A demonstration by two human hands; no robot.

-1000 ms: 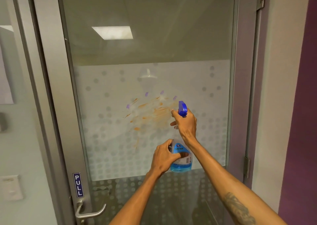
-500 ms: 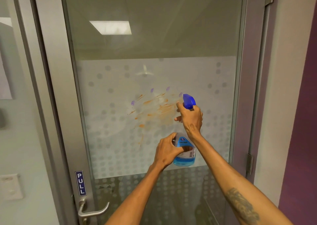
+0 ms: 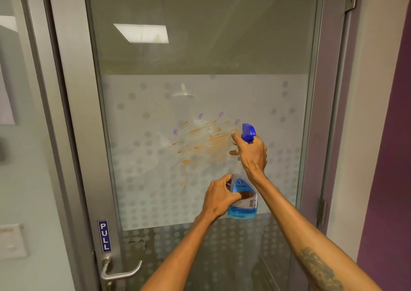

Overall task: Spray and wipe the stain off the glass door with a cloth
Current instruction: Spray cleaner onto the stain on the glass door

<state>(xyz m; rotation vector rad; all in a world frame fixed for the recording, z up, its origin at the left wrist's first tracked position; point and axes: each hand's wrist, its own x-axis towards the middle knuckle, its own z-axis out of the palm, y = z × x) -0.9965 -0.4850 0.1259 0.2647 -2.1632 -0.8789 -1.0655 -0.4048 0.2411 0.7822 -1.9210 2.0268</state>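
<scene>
An orange smeared stain (image 3: pixel 204 142) with a few purple dabs around it marks the frosted, dotted band of the glass door (image 3: pixel 155 179). A spray bottle (image 3: pixel 243 204) with blue liquid and a blue trigger head (image 3: pixel 248 132) is held just right of the stain. My right hand (image 3: pixel 252 155) grips the neck, with fingers at the trigger. My left hand (image 3: pixel 220 196) clasps the bottle's body from the left. The nozzle points toward the glass. No cloth is in view.
The grey metal door frame (image 3: pixel 89 157) carries a blue PULL sign (image 3: pixel 104 236) and a lever handle (image 3: pixel 120 270) at lower left. A hinge (image 3: pixel 321 210) sits on the right jamb, beside a purple wall (image 3: pixel 391 179). A wall switch plate (image 3: pixel 12 240) is at far left.
The view has shifted slightly, so the bottle and hands sit a little further right and up in frame. Both hands keep their hold on the bottle beside the stain.
</scene>
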